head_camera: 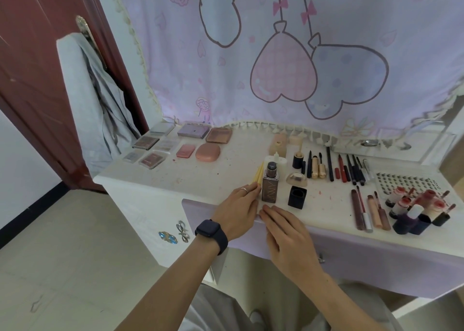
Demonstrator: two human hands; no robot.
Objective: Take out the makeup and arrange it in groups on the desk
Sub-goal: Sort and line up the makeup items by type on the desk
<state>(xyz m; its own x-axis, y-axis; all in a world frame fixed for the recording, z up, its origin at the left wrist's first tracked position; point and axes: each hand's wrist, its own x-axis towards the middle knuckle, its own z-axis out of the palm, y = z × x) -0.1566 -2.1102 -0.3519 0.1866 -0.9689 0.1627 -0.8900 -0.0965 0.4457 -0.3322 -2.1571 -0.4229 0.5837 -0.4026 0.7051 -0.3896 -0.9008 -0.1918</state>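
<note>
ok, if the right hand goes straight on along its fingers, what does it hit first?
Probably the brown foundation bottle, upright just past the right hand. The left hand sits close beside that line, so depth is unclear.

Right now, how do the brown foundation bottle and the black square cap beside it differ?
The brown foundation bottle is tall, with lettering on its front; the black square cap is short and plain. The bottle's pump top is bare; the cap sits apart, hollow side up. Both stand upright near the front edge of the desk.
</note>
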